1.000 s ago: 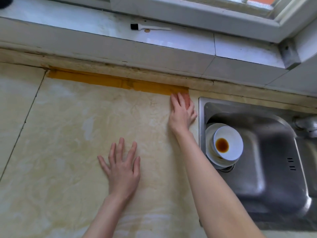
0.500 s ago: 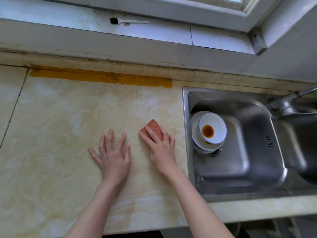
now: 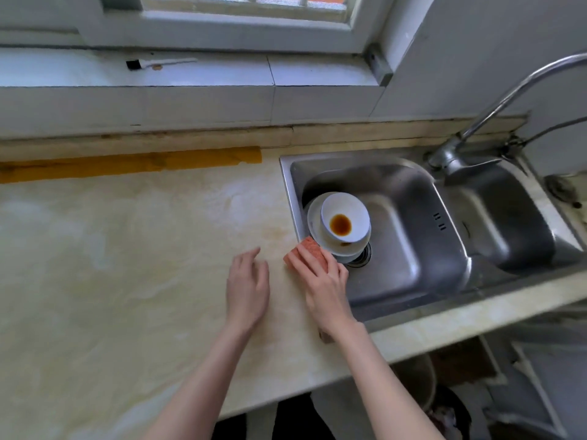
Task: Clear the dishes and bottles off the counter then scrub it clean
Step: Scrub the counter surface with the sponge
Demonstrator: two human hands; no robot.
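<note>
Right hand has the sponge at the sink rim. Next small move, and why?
Probably slide the sponge left onto the brownish stain on the counter. The right hand holds it at the sink rim, just beside that mark, and the left hand is clear of it.

Both bare arms reach forward.
The left grip is palm down, fingers loose, holding nothing. The right grip lays its fingers over a pink sponge, thumb on its side.
</note>
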